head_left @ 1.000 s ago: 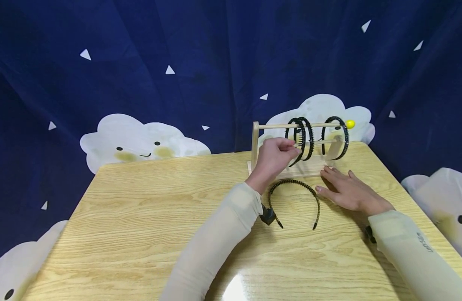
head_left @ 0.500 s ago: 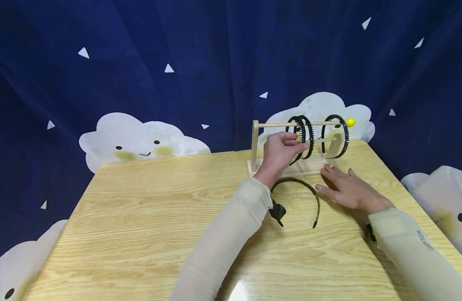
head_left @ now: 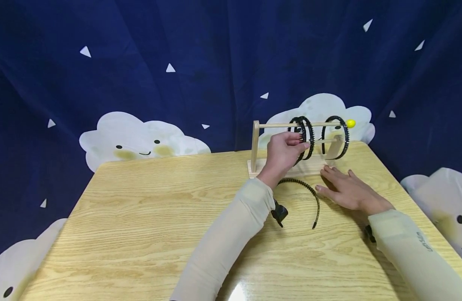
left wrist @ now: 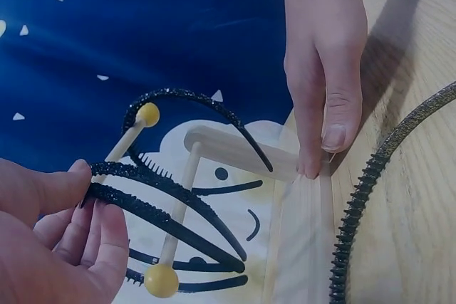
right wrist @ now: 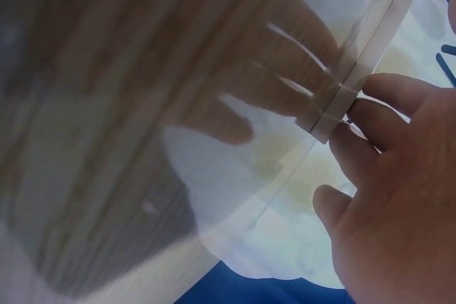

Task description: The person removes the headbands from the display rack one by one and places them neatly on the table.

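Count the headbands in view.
4: two headbands on the wooden rack, at the left hand; one headband near the rack's right end; one headband on the table, partly covered.

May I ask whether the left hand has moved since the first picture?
Yes: the left hand has shifted right in view, away from the rack's left post.

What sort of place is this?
Probably a staged tabletop spot, though the wider room isn't visible: wood-grain table, navy cloud-print curtain behind it, small wooden rack with black headbands.
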Available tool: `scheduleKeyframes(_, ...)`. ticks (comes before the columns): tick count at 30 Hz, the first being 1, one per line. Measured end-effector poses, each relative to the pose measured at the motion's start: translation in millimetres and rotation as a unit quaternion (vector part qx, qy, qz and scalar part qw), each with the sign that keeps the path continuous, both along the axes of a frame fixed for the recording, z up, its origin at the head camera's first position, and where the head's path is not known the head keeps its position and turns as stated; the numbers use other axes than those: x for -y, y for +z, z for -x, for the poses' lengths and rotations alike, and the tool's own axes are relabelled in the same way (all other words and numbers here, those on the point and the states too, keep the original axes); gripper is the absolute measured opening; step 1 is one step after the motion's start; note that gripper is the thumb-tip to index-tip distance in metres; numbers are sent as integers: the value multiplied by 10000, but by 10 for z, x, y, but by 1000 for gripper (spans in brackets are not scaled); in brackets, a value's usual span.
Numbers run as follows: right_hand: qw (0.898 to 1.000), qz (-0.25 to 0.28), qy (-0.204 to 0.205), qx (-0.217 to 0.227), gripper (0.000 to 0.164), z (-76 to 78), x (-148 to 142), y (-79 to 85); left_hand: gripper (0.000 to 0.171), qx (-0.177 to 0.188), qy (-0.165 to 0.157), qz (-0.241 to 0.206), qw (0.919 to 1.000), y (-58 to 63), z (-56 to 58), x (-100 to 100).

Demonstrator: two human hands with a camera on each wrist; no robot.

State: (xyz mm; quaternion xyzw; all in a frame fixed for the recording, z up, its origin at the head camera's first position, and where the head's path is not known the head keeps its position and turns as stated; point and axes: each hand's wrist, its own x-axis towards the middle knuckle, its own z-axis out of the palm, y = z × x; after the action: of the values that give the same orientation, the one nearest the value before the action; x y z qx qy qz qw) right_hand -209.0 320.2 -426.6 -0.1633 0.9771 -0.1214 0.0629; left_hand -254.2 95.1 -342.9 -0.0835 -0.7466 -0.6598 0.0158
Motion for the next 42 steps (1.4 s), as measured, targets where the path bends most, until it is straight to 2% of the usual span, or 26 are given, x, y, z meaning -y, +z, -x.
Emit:
scheduleKeyframes(11,10000,30,0,-23,81,1,-7,-30,27,-444,-73,249,9987,25,30,74)
scheduleKeyframes(22,10000,41,-7,18,81,12,-18,-40,25,-637,-209,143,9976,103,107,142)
scheduleKeyframes(42,10000,86,-44,8,82,7,-32,-53,23,-929,-339,134,9950,219,152,156)
